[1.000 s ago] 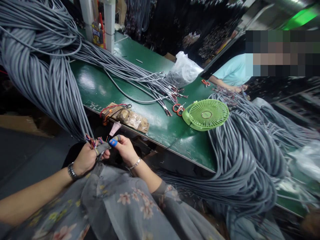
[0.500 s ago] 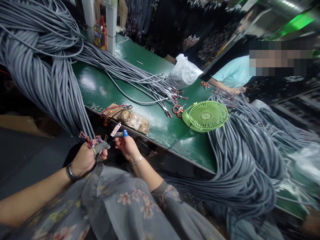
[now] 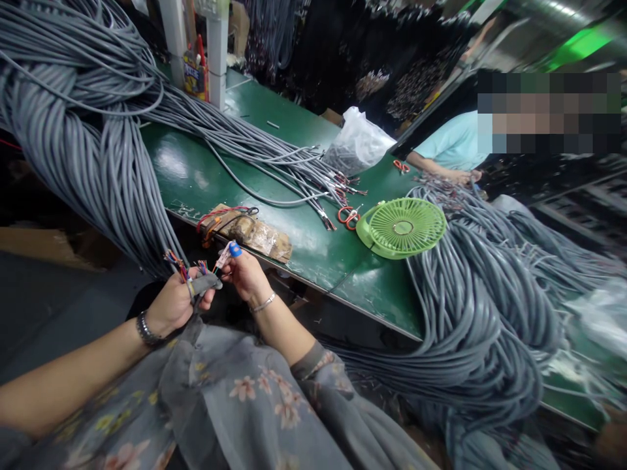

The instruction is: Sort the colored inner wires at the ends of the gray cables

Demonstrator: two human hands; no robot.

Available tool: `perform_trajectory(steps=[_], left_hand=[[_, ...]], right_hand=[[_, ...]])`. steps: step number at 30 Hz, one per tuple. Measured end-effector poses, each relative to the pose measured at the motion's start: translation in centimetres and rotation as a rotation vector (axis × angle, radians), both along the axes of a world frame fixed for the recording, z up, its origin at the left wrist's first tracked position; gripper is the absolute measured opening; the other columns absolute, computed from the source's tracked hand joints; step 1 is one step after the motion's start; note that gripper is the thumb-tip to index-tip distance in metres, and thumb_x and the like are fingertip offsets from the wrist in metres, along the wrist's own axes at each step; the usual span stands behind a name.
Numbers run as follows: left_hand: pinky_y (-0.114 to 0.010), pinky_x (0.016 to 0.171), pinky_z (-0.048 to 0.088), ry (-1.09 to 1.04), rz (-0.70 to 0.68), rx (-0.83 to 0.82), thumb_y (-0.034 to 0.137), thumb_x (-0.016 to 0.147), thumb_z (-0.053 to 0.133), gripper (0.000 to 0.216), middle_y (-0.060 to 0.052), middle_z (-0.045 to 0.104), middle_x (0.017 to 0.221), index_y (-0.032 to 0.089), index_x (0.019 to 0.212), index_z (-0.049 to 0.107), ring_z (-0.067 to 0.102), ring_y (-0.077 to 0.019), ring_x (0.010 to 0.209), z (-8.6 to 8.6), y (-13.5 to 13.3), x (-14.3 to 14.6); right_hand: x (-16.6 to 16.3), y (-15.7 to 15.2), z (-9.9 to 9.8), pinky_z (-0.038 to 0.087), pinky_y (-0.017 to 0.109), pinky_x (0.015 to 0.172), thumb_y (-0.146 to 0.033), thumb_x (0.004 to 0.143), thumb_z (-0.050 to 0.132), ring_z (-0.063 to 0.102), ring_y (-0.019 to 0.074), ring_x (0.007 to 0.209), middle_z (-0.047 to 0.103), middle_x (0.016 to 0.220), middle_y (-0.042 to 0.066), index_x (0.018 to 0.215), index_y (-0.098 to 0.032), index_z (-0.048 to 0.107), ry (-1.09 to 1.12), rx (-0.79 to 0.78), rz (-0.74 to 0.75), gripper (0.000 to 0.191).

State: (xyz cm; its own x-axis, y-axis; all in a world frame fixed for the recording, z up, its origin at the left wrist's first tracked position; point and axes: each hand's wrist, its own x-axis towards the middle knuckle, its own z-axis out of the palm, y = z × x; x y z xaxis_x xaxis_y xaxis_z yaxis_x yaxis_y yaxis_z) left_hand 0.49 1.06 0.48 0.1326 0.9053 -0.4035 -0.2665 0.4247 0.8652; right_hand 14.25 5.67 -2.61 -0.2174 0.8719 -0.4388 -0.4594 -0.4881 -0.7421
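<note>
My left hand (image 3: pixel 172 305) is closed around the ends of several grey cables (image 3: pixel 112 176) that hang off the green table (image 3: pixel 313 241); coloured wire tips (image 3: pixel 182 267) stick out above my fist. A grey finger wrap covers my left forefinger. My right hand (image 3: pixel 245 274) pinches a small white and pink tag (image 3: pixel 224 254) right beside those wire tips; a blue finger cot (image 3: pixel 235 249) sits on one fingertip.
A huge grey cable bundle drapes over the table's left end, another heap (image 3: pixel 490 313) lies at right. On the table lie a green fan (image 3: pixel 402 227), orange scissors (image 3: pixel 347 214), a taped brown block (image 3: pixel 249 232) and a clear bag (image 3: pixel 360 140). A person in a light blue shirt (image 3: pixel 453 147) works opposite.
My right hand drew away to the right with the tag, then came back up close to the wire tips. My left hand kept its grip, rising slightly.
</note>
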Motion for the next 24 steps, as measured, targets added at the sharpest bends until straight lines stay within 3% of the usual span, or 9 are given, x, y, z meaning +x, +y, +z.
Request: perform_trajectory(steps=[7, 17, 24], left_hand=[[-0.02, 0.039, 0.035, -0.012, -0.008, -0.037, 0.039, 0.046, 0.087, 0.033, 0.003, 0.056, 0.042, 0.018, 0.058, 0.066, 0.045, -0.0084, 0.039, -0.1, 0.3, -0.1], [-0.019, 0.038, 0.034, 0.014, -0.015, -0.074, 0.04, 0.042, 0.087, 0.034, 0.003, 0.055, 0.04, 0.018, 0.052, 0.063, 0.044, -0.0078, 0.038, 0.0, 0.2, 0.2], [-0.02, 0.037, 0.036, 0.02, 0.002, -0.083, 0.041, 0.039, 0.088, 0.034, 0.002, 0.057, 0.039, 0.018, 0.051, 0.066, 0.045, -0.008, 0.037, 0.1, -0.2, -0.1]], right_hand=[[-0.2, -0.2, -0.2, 0.051, 0.024, 0.062, -0.048, 0.093, 0.065, 0.062, 0.0139, 0.069, 0.072, 0.078, 0.002, 0.088, -0.018, 0.072, 0.248, -0.059, -0.006, 0.031], [-1.6, 0.0, -0.6, 0.05, 0.022, 0.06, -0.044, 0.094, 0.069, 0.059, 0.011, 0.06, 0.07, 0.071, 0.0, 0.08, -0.018, 0.068, 0.265, -0.077, -0.169, 0.03], [-0.7, -0.3, -0.7, 0.051, 0.024, 0.058, -0.063, 0.097, 0.054, 0.061, 0.014, 0.064, 0.07, 0.077, 0.002, 0.087, -0.018, 0.068, 0.304, -0.107, -0.039, 0.047]])
